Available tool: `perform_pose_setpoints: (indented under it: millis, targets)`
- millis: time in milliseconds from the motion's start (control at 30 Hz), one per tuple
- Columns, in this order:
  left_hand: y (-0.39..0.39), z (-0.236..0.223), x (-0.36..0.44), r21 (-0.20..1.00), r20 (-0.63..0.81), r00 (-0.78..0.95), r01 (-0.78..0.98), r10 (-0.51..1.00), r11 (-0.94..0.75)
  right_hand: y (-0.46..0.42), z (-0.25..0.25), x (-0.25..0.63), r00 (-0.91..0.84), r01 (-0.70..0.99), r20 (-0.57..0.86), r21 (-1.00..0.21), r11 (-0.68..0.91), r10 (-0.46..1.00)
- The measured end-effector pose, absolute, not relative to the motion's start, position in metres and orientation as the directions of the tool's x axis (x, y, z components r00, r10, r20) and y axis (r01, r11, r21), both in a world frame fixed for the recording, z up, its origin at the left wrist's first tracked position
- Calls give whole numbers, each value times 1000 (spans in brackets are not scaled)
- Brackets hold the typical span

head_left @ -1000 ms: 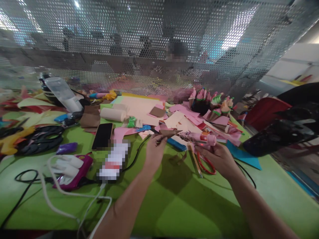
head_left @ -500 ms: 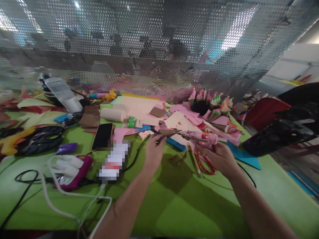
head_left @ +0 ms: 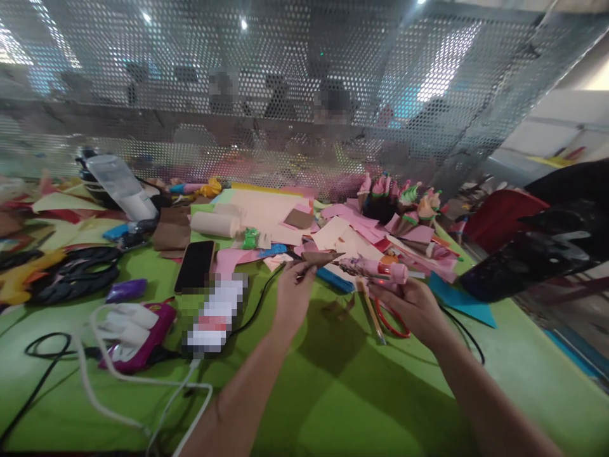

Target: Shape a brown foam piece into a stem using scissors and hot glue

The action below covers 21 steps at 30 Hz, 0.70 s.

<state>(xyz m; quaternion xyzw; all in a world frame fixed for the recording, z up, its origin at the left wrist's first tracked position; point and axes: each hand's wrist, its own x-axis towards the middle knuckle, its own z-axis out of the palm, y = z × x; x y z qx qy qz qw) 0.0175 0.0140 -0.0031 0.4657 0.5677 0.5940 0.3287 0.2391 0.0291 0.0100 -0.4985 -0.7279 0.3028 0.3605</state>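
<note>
Between the fingertips of my left hand (head_left: 295,292) is a small brown paper cone (head_left: 321,258), its pointed end turned right. My right hand (head_left: 412,308) is wrapped round a pink hot glue gun (head_left: 392,273) with a small red light glowing on it. The gun's dark, crusted nozzle points left, close to the cone's tip; whether they touch I cannot tell. Under the gun lie a pencil (head_left: 373,315) and red-handled scissors (head_left: 392,322), partly hidden by my right hand. A blue tool (head_left: 335,279) lies just behind the cone.
Cut paper (head_left: 333,231) covers the back of the green table (head_left: 304,393). Finished paper cones with swirled tops (head_left: 408,195) stand at the back right. A phone (head_left: 195,266), a pixelated phone-like device (head_left: 216,317) and a magenta power strip (head_left: 155,330) with cables lie left. A dark bottle (head_left: 504,266) leans at right.
The glue gun and my right hand have shifted slightly left and down in view, partly with the camera's own movement. Both hands keep their holds.
</note>
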Motion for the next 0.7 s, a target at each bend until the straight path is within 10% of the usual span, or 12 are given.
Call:
perform_pose_setpoints:
  millis: [700]
  targets:
    - [14, -5, 17, 962, 232, -341, 221, 911, -162, 26, 19, 235, -225, 555, 178, -785, 276, 958]
